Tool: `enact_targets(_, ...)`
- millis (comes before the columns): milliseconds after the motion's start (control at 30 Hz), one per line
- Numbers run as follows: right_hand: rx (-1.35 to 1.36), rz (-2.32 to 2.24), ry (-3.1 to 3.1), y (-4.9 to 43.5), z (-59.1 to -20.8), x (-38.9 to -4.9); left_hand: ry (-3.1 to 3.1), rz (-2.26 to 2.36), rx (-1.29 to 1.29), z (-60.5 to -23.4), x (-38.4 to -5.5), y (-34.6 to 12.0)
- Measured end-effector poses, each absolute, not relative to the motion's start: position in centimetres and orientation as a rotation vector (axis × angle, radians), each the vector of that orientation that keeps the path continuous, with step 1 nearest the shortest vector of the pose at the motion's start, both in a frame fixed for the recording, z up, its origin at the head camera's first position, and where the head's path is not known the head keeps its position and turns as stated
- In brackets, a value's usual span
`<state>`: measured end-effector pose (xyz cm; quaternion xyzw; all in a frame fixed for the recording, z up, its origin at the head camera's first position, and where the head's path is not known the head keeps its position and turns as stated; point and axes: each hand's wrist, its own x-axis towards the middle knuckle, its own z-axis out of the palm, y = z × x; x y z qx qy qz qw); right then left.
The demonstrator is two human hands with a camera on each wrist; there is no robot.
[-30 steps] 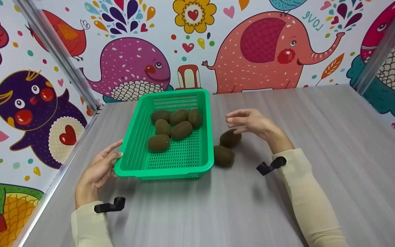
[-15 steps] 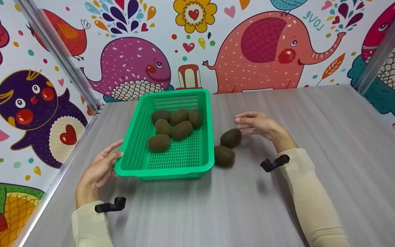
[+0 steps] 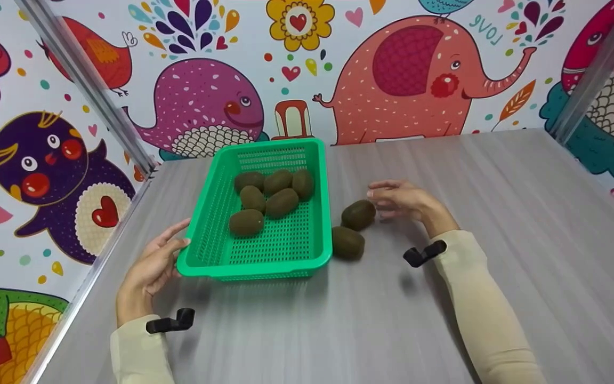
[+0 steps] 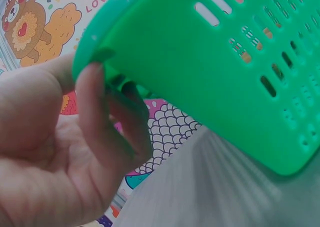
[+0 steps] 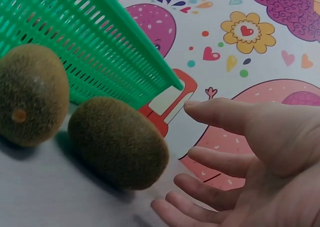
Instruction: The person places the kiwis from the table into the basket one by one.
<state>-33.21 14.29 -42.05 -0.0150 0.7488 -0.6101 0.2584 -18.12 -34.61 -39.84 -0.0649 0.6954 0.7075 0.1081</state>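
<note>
A green perforated plastic basket (image 3: 253, 270) stands on the table with several brown kiwis (image 3: 247, 222) inside. My left hand (image 3: 150, 266) grips its rim at the near left corner; the left wrist view shows the thumb and fingers (image 4: 92, 107) around the basket's edge. Outside the basket's right side lie two more kiwis: a farther one (image 3: 358, 215) and a nearer one (image 3: 348, 243) close to the wall. My right hand (image 3: 403, 200) is just right of the farther kiwi. In the right wrist view its fingers (image 5: 215, 162) are spread, holding nothing, apart from that kiwi (image 5: 118, 143).
The grey wood-grain table (image 3: 392, 330) runs back to a wall (image 3: 307, 80) printed with cartoon animals. Metal frame posts (image 3: 88, 80) stand at the left and right corners. A black wrist mount (image 3: 424, 253) sits on each sleeve.
My right hand has drawn back to the right from over the farther kiwi, then come down slightly beside it. The left hand, the basket and the kiwis stay in place.
</note>
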Motion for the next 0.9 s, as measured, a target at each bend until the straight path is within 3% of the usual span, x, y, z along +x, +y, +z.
enact_targets(900, -0.292, -1.39, 2.152, 13.0, -43.4, -33.1, 2.048, 2.081, -0.173, -39.9, -18.1, -34.7)
